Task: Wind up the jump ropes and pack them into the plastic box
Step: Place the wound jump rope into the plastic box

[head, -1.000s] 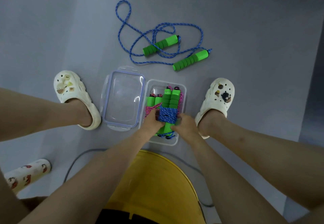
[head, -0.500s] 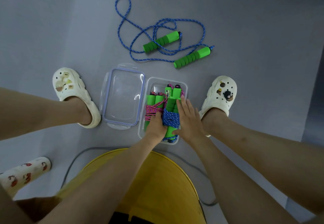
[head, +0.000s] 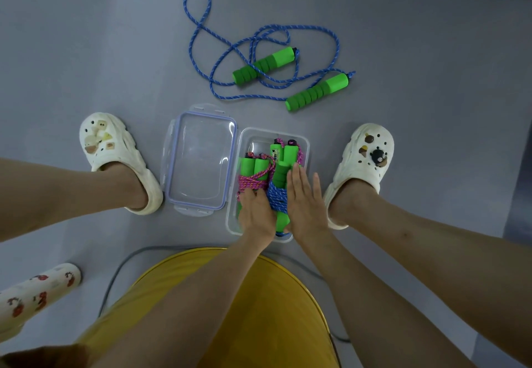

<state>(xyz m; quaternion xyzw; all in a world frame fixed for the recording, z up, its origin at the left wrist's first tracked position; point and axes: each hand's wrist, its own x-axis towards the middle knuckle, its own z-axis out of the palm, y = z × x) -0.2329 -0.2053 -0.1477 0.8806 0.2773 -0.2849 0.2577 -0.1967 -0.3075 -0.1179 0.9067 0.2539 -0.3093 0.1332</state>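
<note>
Presses wound blue rope (head: 277, 197) into plastic box (head: 305, 143) with left hand (head: 256, 215) and right hand (head: 305, 203) flat, fingers straight; loose jump rope (head: 266, 65) sprawled on floor (head: 86, 50) just beyond, toward far edge, handles slanting rightward, likely nearer right hand.

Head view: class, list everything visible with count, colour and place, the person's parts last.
plastic box: one, clear, floor between the feet
lid: one, clear, blue-edged, left of box
wound ropes: at least two, pink and blue, green handles, in box
loose rope: one, blue, green handles, floor beyond box
cable: one, grey, by seat
seat: one, yellow, bottom centre
printed object: one, white-red, lower left
clogs: two, cream, either side of box
left hand: on the wound ropes
right hand: flat on the wound ropes
</note>
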